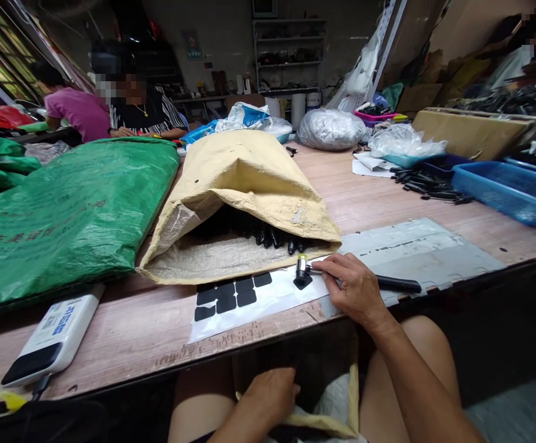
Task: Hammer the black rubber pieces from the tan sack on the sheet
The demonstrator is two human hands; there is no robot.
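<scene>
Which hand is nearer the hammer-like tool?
Right. The right hand holds the hammer-like tool; the left hand is apart from it, past the near edge of the table.

Right hand (353,289) and hammer (301,269) occupy the front of the worktop (143,332), obstructing direct approach to the right corner of the cream sack (258,163). The sack's mouth gapes toward the person, passable at centre beneath the sagging flap; dark parts (274,238) narrow its right side. Leftward, the green sack (78,209) lies close beside the cream one, leaving scant passage. Bare tabletop offers a lane between the cream sack and the blue tray (503,200); the flat grey sheet (443,252) presents little height. Below, the table edge separates left hand (274,391) from the worktop
</scene>
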